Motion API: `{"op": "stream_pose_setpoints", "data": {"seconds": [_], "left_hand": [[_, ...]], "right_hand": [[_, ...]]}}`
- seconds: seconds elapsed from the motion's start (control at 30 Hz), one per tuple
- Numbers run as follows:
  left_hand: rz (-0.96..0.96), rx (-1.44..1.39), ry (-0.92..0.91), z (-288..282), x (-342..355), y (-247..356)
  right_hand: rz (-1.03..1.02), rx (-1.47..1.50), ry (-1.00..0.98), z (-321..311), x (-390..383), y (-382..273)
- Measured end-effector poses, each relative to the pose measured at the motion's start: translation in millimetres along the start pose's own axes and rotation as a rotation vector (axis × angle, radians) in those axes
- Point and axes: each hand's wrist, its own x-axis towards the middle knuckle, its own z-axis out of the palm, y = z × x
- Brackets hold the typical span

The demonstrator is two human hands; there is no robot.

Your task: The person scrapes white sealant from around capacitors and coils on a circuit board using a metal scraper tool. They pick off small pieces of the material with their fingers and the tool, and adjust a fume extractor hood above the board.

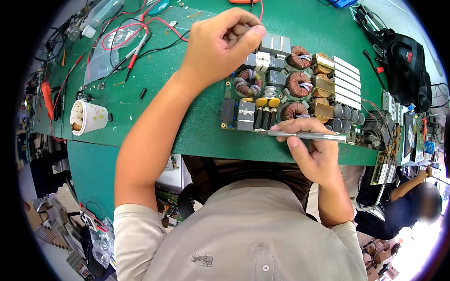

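My left hand (225, 44) is raised at the upper edge of a large circuit board (248, 107) with copper toroid coils (299, 84), grey blocks and white heatsink fins. Its fingers curl toward the thumb, and whatever they may hold is hidden. In my right hand (311, 150), at the board's front edge, is a slim silver metal tool (323, 136), gripped between fingers and thumb and lying roughly level, its narrow end pointing left toward the dark components at the board's lower left.
A paper cup (93, 117) stands on the green bench (140, 131) at left, near red and black probe leads (130, 65). A black bag (393, 65) and electronic units line the right side. Another person (398, 201) works at far right.
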Motion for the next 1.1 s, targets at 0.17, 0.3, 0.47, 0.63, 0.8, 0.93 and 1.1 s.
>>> {"op": "stream_pose_setpoints", "data": {"seconds": [0.17,0.3,0.47,0.63,0.8,0.93,1.1], "left_hand": [[-0.089,0.020,-0.076,-7.6,-19.7,-2.3],[-0.030,0.042,-0.102,-5.1,-18.4,3.6],[0.032,0.111,-0.176,-3.5,-22.5,-2.8],[0.002,0.144,-0.202,-5.2,-23.2,-7.5],[0.065,0.147,-0.160,-4.1,-21.3,-12.7],[0.038,0.146,-0.102,-1.6,-20.8,-14.4],[0.095,0.107,-0.054,-0.1,-19.6,-15.0]], "right_hand": [[-0.063,-0.027,-0.028,-3.8,3.9,6.8],[-0.098,-0.031,-0.036,-8.0,7.4,10.8],[-0.094,0.083,0.020,-8.9,6.1,10.7],[-0.107,-0.050,-0.039,-5.9,11.0,8.5],[-0.005,-0.156,-0.031,-4.1,13.5,2.6],[-0.007,-0.190,-0.075,-4.5,18.4,0.0],[-0.030,-0.227,-0.117,-5.4,21.6,-2.4]]}}
